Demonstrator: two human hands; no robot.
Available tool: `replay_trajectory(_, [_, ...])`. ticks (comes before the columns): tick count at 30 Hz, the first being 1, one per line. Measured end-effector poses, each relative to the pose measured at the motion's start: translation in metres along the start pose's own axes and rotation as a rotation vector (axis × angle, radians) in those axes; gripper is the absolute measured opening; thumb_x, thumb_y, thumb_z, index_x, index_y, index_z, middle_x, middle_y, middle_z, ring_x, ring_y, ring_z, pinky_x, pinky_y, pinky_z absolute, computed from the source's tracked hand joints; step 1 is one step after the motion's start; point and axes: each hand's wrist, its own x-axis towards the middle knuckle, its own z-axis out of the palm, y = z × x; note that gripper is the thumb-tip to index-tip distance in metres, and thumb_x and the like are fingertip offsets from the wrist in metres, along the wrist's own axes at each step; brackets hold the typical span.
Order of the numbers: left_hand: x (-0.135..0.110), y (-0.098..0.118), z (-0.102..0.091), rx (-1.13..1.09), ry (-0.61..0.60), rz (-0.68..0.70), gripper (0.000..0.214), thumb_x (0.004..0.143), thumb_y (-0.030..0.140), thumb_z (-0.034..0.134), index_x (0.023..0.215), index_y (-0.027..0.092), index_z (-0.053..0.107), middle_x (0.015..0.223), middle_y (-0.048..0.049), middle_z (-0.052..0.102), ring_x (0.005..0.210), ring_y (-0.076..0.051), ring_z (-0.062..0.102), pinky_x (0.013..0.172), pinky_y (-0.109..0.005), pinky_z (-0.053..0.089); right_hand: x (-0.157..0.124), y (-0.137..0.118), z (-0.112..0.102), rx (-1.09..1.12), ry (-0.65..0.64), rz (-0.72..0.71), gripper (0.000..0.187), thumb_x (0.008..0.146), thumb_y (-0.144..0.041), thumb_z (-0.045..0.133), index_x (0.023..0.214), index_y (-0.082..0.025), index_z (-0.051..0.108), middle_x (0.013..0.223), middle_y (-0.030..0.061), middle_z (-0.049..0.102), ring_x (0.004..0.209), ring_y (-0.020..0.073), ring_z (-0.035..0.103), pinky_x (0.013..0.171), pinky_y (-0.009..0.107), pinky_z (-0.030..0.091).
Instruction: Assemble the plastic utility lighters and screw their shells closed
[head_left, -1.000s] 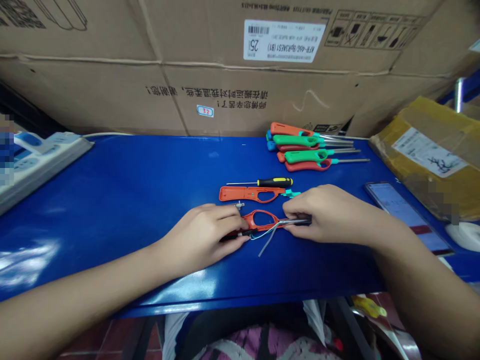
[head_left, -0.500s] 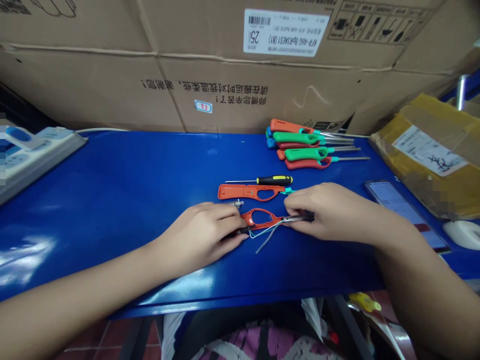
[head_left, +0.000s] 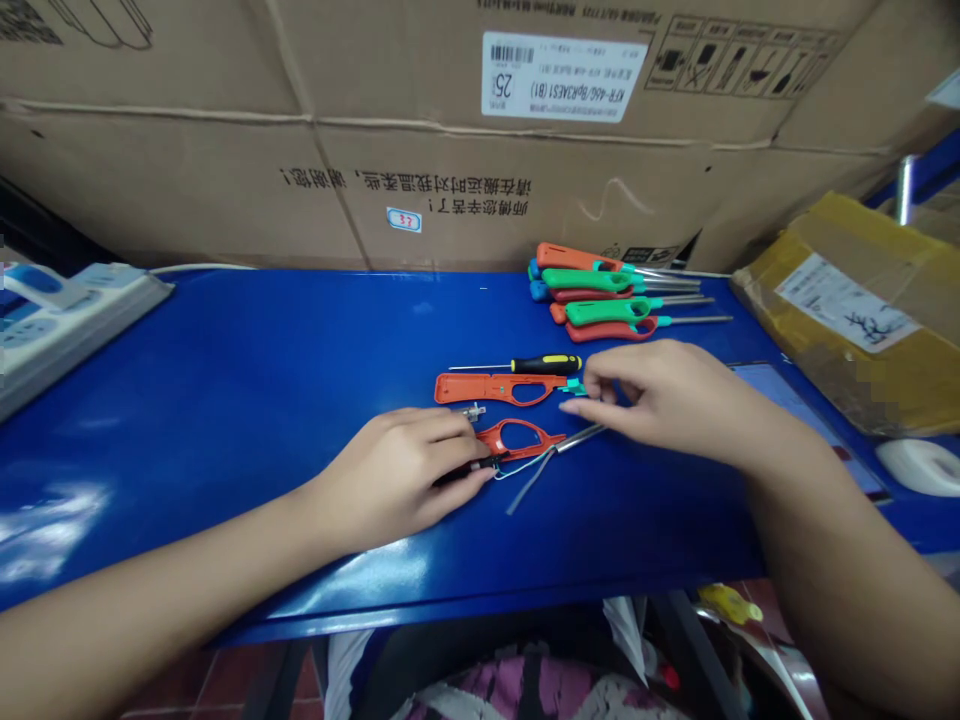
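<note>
We see a big brown box (head_left: 420,150) behind a shiny blue table (head_left: 262,380). A smaller box with yellow tape (head_left: 832,300) sits on the right, beside a pile of lighters (head_left: 592,282). Our left hand (head_left: 409,475) is on the table, finger and thumb pinching a black part (head_left: 487,462). Our right hand (head_left: 667,400) is bent above the table, fingers curled, with a small gap to the thumb. One orange half (head_left: 491,388) lies in front of a screwdriver (head_left: 546,365). Nearer us, the other orange shell (head_left: 493,437) lies partly under our left fingers. A metal tube (head_left: 580,438) slants from its tip toward our right hand. We cannot tell if our right fingers touch the little teal piece (head_left: 574,387).
</note>
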Motion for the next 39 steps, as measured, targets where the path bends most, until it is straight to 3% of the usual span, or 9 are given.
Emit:
replay_trajectory(3, [-0.001, 0.000, -0.001, -0.003, -0.009, -0.003, 0.017, 0.102, 0.028, 0.058, 0.105, 0.018, 0.072, 0.093, -0.0038, 0.072, 0.084, -0.018, 0.070, 0.074, -0.030, 0.055, 0.002, 0.005, 0.003, -0.076, 0.091, 0.105, 0.020, 0.092, -0.041, 0.064, 0.085, -0.022, 0.061, 0.081, 0.0001, 0.069, 0.071, 0.0172, 0.061, 0.059, 0.028, 0.033])
replay_trajectory(7, [-0.001, -0.002, 0.001, -0.004, 0.002, 0.001, 0.017, 0.102, 0.028, 0.058, 0.107, 0.020, 0.073, 0.094, -0.0031, 0.072, 0.082, -0.018, 0.069, 0.073, -0.029, 0.053, 0.006, 0.006, 0.007, -0.093, 0.050, 0.138, 0.021, 0.090, -0.040, 0.068, 0.103, -0.023, 0.063, 0.103, 0.0017, 0.072, 0.087, 0.0204, 0.065, 0.063, 0.028, 0.037])
replay_trajectory(13, [0.000, -0.004, 0.003, -0.010, 0.012, 0.014, 0.020, 0.103, 0.028, 0.057, 0.107, 0.021, 0.075, 0.093, -0.0032, 0.071, 0.083, -0.017, 0.069, 0.074, -0.028, 0.054, 0.008, 0.006, 0.006, -0.092, -0.072, 0.129, 0.008, 0.092, -0.029, 0.066, 0.093, -0.021, 0.065, 0.094, 0.0018, 0.072, 0.078, 0.0174, 0.061, 0.060, 0.027, 0.032])
replay_trajectory(16, [0.000, -0.004, 0.002, -0.029, 0.007, -0.001, 0.018, 0.103, 0.029, 0.058, 0.107, 0.022, 0.074, 0.092, -0.0031, 0.071, 0.082, -0.017, 0.069, 0.073, -0.028, 0.053, 0.004, 0.006, 0.001, 0.030, -0.082, 0.074, 0.010, 0.090, -0.030, 0.067, 0.090, -0.019, 0.066, 0.083, 0.0015, 0.070, 0.069, 0.0147, 0.059, 0.060, 0.026, 0.033])
replay_trajectory(20, [0.000, -0.004, 0.002, -0.042, -0.012, -0.014, 0.016, 0.100, 0.029, 0.061, 0.111, 0.023, 0.073, 0.094, -0.0030, 0.072, 0.084, -0.018, 0.069, 0.074, -0.029, 0.054, -0.001, 0.001, -0.004, 0.228, -0.206, -0.064, 0.011, 0.090, -0.029, 0.064, 0.092, -0.018, 0.066, 0.078, 0.0010, 0.068, 0.060, 0.0116, 0.055, 0.057, 0.025, 0.036])
replay_trajectory(25, [0.000, -0.003, 0.003, -0.047, -0.010, -0.041, 0.012, 0.099, 0.027, 0.063, 0.104, 0.022, 0.072, 0.092, -0.0016, 0.072, 0.084, -0.018, 0.070, 0.073, -0.029, 0.054, -0.005, -0.004, -0.005, 0.411, -0.383, 0.040, 0.014, 0.096, -0.033, 0.058, 0.088, -0.021, 0.056, 0.067, -0.0026, 0.067, 0.051, 0.0113, 0.060, 0.050, 0.022, 0.038])
replay_trajectory(30, [0.001, -0.002, 0.003, -0.044, 0.011, -0.077, 0.010, 0.097, 0.024, 0.065, 0.103, 0.022, 0.072, 0.092, -0.0004, 0.073, 0.079, -0.016, 0.069, 0.068, -0.026, 0.052, -0.007, -0.006, -0.010, 0.450, -0.448, 0.093, 0.013, 0.097, -0.033, 0.057, 0.091, -0.023, 0.051, 0.057, -0.0053, 0.064, 0.050, 0.0140, 0.065, 0.050, 0.022, 0.041])
replay_trajectory(35, [0.000, -0.002, 0.003, -0.042, 0.016, -0.064, 0.011, 0.098, 0.024, 0.062, 0.103, 0.022, 0.072, 0.092, -0.0010, 0.073, 0.081, -0.016, 0.069, 0.068, -0.026, 0.052, -0.004, -0.010, -0.006, 0.439, -0.359, 0.033, 0.009, 0.094, -0.028, 0.061, 0.095, -0.020, 0.059, 0.062, -0.0032, 0.067, 0.052, 0.0126, 0.064, 0.051, 0.022, 0.041])
replay_trajectory(39, [0.000, -0.002, 0.003, -0.060, -0.006, -0.055, 0.012, 0.099, 0.025, 0.061, 0.102, 0.020, 0.072, 0.091, -0.0026, 0.071, 0.084, -0.018, 0.068, 0.073, -0.028, 0.053, 0.003, -0.015, 0.005, 0.685, -0.255, 0.058, 0.018, 0.093, -0.032, 0.066, 0.104, -0.018, 0.060, 0.060, -0.0048, 0.066, 0.048, 0.0098, 0.059, 0.050, 0.021, 0.045])
